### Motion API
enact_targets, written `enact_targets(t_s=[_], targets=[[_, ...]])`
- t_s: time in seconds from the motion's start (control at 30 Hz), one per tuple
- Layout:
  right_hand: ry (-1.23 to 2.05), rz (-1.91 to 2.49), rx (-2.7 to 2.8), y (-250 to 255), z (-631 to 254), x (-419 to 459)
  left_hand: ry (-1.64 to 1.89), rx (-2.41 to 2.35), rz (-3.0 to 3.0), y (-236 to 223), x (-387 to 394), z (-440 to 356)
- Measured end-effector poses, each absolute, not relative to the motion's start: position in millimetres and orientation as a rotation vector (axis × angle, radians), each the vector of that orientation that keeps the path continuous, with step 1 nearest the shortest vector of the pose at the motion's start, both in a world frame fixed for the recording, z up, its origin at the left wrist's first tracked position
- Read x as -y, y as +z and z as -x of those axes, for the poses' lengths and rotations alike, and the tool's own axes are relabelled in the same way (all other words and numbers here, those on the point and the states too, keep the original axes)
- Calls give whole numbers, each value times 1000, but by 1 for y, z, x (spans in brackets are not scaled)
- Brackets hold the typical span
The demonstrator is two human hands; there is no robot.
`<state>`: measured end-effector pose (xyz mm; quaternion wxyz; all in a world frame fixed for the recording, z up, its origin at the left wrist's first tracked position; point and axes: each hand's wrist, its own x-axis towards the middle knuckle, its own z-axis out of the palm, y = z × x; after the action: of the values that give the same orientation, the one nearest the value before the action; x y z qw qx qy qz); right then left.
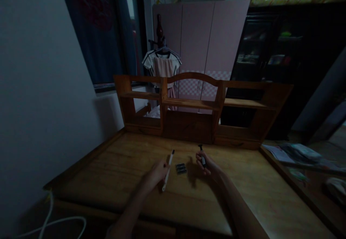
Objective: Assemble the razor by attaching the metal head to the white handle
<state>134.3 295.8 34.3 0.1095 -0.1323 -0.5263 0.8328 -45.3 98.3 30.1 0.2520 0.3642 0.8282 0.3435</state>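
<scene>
My left hand point(159, 172) is closed around a slim white toothbrush point(168, 174) with a dark head, slanting just above or on the wooden desk point(121, 174); I cannot tell whether it touches. In my right hand point(207, 164) is a small black razor point(202, 158), its T-shaped head pointing up and away from me. The fingers curl round its handle, above the desktop. Between both hands a small dark pack point(181, 168) with several short rows lies flat on the wood. Its exact contents are too dim to make out.
A wooden shelf unit point(189, 103) rises along the desk's far edge. To the left is a white wall point(54, 87), with a white cable point(50, 210) at the near left corner. Papers and bags point(300, 152) lie on a surface to the right.
</scene>
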Motion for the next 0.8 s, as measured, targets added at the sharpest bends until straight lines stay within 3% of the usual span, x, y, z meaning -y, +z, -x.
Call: enact_targets(t_s=[0.23, 0.47, 0.8], targets=[[2425, 374, 1452, 45, -138, -286, 986, -2512, -1242, 42, -100, 42], [2436, 359, 1412, 43, -139, -286, 1002, -2197, -1750, 46, -130, 25], [2444, 235, 1467, 35, -136, -294, 829, -2026, -1768, 48, -143, 34]])
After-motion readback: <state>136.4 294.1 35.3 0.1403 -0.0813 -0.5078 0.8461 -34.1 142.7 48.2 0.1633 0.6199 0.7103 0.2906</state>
